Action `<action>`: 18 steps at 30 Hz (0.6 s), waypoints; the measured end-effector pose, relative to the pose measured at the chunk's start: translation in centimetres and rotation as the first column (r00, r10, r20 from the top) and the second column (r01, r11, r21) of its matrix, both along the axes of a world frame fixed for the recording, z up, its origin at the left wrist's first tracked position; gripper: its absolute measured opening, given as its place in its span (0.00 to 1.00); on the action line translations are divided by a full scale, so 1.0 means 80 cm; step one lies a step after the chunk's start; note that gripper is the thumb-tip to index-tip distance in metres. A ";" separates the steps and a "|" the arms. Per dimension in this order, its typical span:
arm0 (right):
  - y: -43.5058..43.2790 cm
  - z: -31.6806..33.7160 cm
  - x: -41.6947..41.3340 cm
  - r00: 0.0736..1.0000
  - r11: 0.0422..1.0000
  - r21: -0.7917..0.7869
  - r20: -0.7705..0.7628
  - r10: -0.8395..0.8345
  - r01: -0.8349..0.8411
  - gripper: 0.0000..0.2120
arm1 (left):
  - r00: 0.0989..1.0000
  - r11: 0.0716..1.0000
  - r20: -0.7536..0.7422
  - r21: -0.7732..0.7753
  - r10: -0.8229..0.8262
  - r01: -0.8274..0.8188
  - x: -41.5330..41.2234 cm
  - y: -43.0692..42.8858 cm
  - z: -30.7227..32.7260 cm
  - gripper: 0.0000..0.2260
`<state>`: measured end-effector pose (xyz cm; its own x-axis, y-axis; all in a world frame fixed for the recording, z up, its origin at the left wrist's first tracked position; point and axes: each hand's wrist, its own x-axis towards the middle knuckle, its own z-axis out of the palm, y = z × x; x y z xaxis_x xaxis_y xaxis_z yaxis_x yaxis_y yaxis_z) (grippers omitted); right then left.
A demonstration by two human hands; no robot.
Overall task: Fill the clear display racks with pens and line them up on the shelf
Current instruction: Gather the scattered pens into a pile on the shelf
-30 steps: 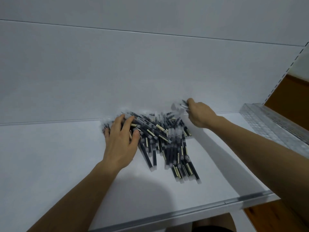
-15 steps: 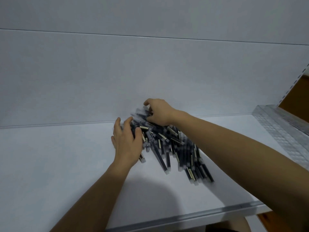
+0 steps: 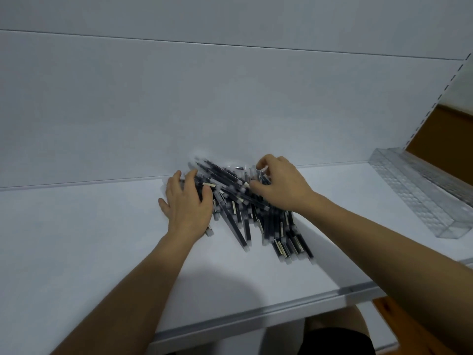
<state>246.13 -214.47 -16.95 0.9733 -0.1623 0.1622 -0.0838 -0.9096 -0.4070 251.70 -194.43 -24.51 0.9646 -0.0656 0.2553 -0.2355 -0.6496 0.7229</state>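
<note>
Hands both reaching forward over shelf (image 3: 76,239). Left hand (image 3: 188,204) is lying palm-down, fingers straight and released, pressing on left edge of pens (image 3: 240,213) pile. Right hand (image 3: 280,187) is arching over pile's back right part, fingers curling down into pens; cannot tell if actually gripping any. Pens are lying heaped mid-shelf, reaching back panel (image 3: 230,103), between both hands. Clear rack (image 3: 419,198) is sitting far right, well apart from pile.

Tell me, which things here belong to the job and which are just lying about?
For the job: pens, clear display rack, shelf, left hand and right hand on the pile.
Just there: back panel, slotted upright.
</note>
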 end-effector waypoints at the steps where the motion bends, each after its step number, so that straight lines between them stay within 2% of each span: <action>1: 0.000 0.000 -0.013 0.995 0.998 -0.050 -0.082 -0.051 0.047 0.30 | 1.000 1.000 0.010 0.007 0.000 0.000 0.000 0.000 -0.001 0.21; 4: 0.005 -0.008 -0.047 0.940 0.969 -0.220 -0.291 -0.177 0.115 0.51 | 0.995 0.996 0.097 0.088 -0.035 0.026 -0.003 0.002 0.000 0.22; 7: 0.013 -0.022 -0.067 0.900 0.964 -0.225 -0.376 -0.220 0.142 0.58 | 0.956 0.962 0.221 0.234 -0.193 0.140 -0.010 0.002 0.004 0.24; 12: 0.017 -0.021 -0.056 0.861 0.969 -0.113 -0.446 -0.245 0.218 0.54 | 0.874 0.829 0.241 0.492 -0.422 0.265 -0.022 -0.013 0.000 0.25; 15: 0.018 -0.018 -0.046 0.849 0.963 -0.119 -0.455 -0.270 0.242 0.52 | 0.865 0.793 0.213 0.539 -0.455 0.284 -0.022 -0.017 -0.004 0.24; 18: 0.018 -0.020 -0.039 0.857 0.958 -0.113 -0.427 -0.286 0.264 0.43 | 0.867 0.790 0.205 0.542 -0.455 0.286 -0.020 -0.015 -0.006 0.24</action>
<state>242.97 -213.06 -18.53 0.8635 -0.4368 -0.2521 -0.4914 -0.8411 -0.2261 250.08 -195.63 -24.97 0.7128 -0.5958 0.3701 -0.6856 -0.7033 0.1882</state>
